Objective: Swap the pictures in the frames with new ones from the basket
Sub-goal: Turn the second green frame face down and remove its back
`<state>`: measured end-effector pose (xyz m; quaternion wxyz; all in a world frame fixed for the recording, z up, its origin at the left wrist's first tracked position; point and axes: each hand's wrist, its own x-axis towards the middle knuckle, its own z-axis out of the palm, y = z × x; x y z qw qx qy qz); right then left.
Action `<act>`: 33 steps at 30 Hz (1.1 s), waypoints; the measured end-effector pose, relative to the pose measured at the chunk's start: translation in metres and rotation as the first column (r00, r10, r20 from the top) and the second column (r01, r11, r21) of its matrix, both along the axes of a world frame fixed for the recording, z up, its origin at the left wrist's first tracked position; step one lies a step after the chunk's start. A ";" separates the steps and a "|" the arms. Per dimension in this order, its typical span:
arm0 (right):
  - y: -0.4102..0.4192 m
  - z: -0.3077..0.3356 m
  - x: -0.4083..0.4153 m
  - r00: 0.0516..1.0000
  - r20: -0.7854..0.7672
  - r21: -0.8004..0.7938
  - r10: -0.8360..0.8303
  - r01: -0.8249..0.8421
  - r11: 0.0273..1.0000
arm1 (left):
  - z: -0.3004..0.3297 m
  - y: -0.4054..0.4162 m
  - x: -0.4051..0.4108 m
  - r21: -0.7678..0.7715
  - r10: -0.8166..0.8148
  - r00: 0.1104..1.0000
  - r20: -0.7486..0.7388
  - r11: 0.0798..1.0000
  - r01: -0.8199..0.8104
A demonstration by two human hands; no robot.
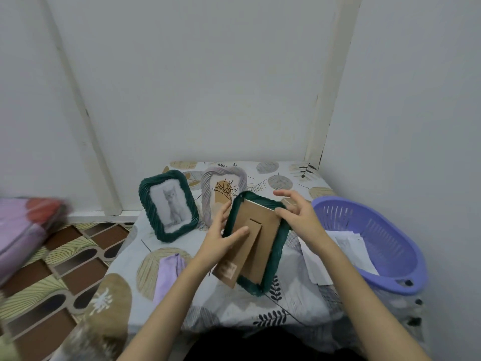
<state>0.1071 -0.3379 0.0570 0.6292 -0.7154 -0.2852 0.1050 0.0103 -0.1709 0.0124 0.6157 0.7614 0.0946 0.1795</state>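
Dark green rope-edged picture frame [256, 241]: I judge it light, rigid. Left hand [223, 237] grip clasps its edge; right hand [299, 212] grip pinches its brown cardboard backing [260, 230] at the top corner.

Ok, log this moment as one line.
left hand: holds green frame back-up | right hand: at backing board's top edge | basket: papers inside
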 end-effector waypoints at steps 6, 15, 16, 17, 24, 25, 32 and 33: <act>0.009 -0.047 0.001 0.969 -0.225 -0.025 -0.098 0.094 0.995 | -0.032 -0.003 -0.022 -0.143 0.132 0.991 -0.018 0.981 -0.133; 0.014 -0.084 -0.026 0.963 -0.265 0.099 -0.055 0.084 0.992 | -0.062 -0.005 -0.026 -0.102 0.281 0.958 0.061 0.956 -0.274; 0.014 -0.085 -0.027 0.969 -0.239 0.086 -0.067 0.090 0.992 | -0.063 -0.004 -0.025 -0.105 0.281 0.957 0.067 0.956 -0.274; 0.014 -0.088 -0.027 0.974 -0.215 0.086 -0.077 0.098 0.991 | -0.063 -0.003 -0.024 -0.098 0.277 0.958 0.074 0.958 -0.270; 0.018 -0.099 -0.023 0.971 -0.207 0.089 -0.120 0.140 0.986 | -0.068 0.006 -0.014 -0.029 0.257 0.965 0.052 0.966 -0.256; 0.019 -0.100 -0.022 0.971 -0.196 0.084 -0.140 0.159 0.984 | -0.069 0.006 -0.012 -0.009 0.270 0.962 0.052 0.963 -0.270; 0.032 -0.106 -0.016 0.944 -0.215 0.085 -0.249 0.272 0.959 | -0.067 0.002 -0.003 0.054 0.395 0.917 0.050 0.916 -0.398; 0.033 -0.107 -0.015 0.937 -0.239 0.093 -0.253 0.282 0.955 | -0.067 0.002 -0.001 0.056 0.404 0.913 0.053 0.912 -0.407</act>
